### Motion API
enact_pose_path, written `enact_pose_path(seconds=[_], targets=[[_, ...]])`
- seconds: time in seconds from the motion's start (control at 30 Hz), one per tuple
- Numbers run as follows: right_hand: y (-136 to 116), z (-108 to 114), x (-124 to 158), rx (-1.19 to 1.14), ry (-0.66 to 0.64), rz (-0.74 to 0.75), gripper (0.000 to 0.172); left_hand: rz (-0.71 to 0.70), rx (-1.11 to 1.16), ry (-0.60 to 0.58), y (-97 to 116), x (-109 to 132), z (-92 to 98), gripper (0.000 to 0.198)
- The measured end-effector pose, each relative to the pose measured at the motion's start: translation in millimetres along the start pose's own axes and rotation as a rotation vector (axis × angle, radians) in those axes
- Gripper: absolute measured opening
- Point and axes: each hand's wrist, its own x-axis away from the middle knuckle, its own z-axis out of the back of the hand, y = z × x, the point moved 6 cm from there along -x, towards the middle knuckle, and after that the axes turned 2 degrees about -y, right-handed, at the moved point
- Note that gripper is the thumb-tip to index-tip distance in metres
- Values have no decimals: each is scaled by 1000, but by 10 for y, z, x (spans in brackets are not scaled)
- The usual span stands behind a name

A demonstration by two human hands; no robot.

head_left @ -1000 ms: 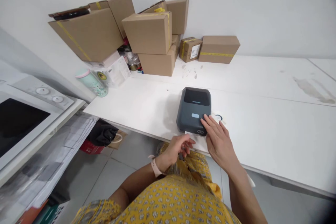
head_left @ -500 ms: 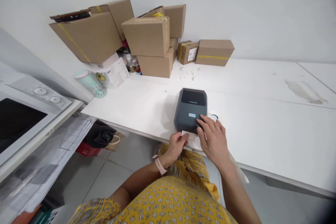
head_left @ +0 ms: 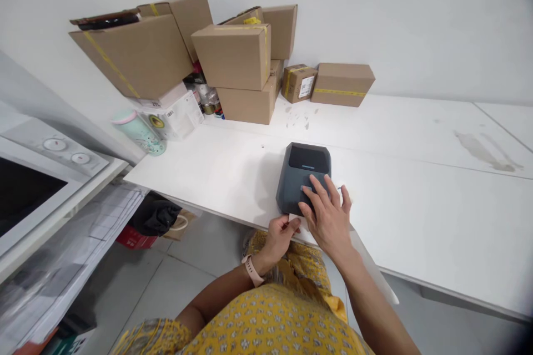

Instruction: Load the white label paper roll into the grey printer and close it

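A dark grey label printer (head_left: 302, 175) sits near the front edge of the white table (head_left: 416, 199). My right hand (head_left: 327, 216) lies on top of the printer's front half with fingers spread flat. My left hand (head_left: 280, 234) is below the printer's front, thumb and fingers pinched on a white label (head_left: 296, 217) that sticks out of the printer's slot. A pale watch is on my left wrist.
Several cardboard boxes (head_left: 233, 55) are stacked at the back left against the wall, with a mint bottle (head_left: 139, 132) and a white carton (head_left: 172, 116) beside them. A white appliance (head_left: 37, 177) stands on a lower shelf at left. Stains mark the table at right.
My right hand slid from the printer's front right corner up onto its top. My left hand rose from below the table edge and pinched the label coming out of the slot.
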Motion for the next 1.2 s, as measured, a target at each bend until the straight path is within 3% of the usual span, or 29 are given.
enact_pose_path(seconds=[0.1, 0.2, 0.33, 0.47, 0.57, 0.7, 0.83, 0.97, 1.07, 1.2], targets=[[55, -37, 54, -68, -29, -14, 37, -4, 4, -12, 64, 42, -11, 48], [112, -3, 140, -198, -48, -72, 53, -30, -17, -11, 171, 154, 26, 45], [172, 156, 127, -267, -39, -99, 67, -234, -120, 193, 414, 222, 292, 39], [254, 292, -182, -220, -25, 27, 65, -389, -158, 365, 647, -90, 560, 27], [361, 360, -545, -189, 28, 135, 58, -425, -277, 333, 790, -503, 585, 23], [570, 454, -1107, -228, 149, 112, 55, -464, -500, 220, 914, -902, 434, 34], [790, 429, -1650, -222, 215, 9, 55, -386, -694, 159, 896, -1081, 286, 40], [1013, 313, -2072, -152, 187, -71, 59, -320, -808, 113, 862, -1155, 226, 54], [1092, 334, -2186, -130, 209, -107, 60, -280, -883, 87, 861, -1173, 215, 64], [919, 509, -1884, -105, 415, -34, 46, -250, -948, 74, 894, -1141, 208, 64]])
